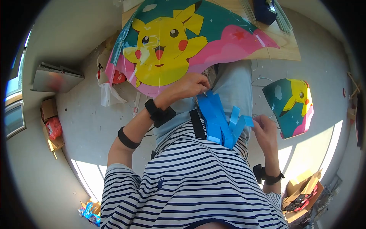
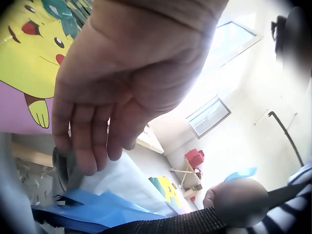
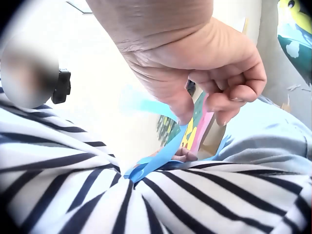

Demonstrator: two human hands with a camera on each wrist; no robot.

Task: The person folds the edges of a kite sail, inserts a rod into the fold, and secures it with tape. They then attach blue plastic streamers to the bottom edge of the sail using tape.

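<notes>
The right grip [image 1: 265, 128] pinched a blue strip [image 1: 241, 125], and the left grip [image 1: 191, 83] hung loose near the other blue strips [image 1: 207, 114] on the lap [image 1: 240, 84]. It seemed best to pull gently, so the strips would not knot. The big Pikachu kite [image 1: 162, 61] lay on the wooden worktop [image 1: 284, 51], at the lap's far end. A smaller Pikachu sheet [image 1: 295, 110] sat to the right. The strips that crossed each other could get in the way.
</notes>
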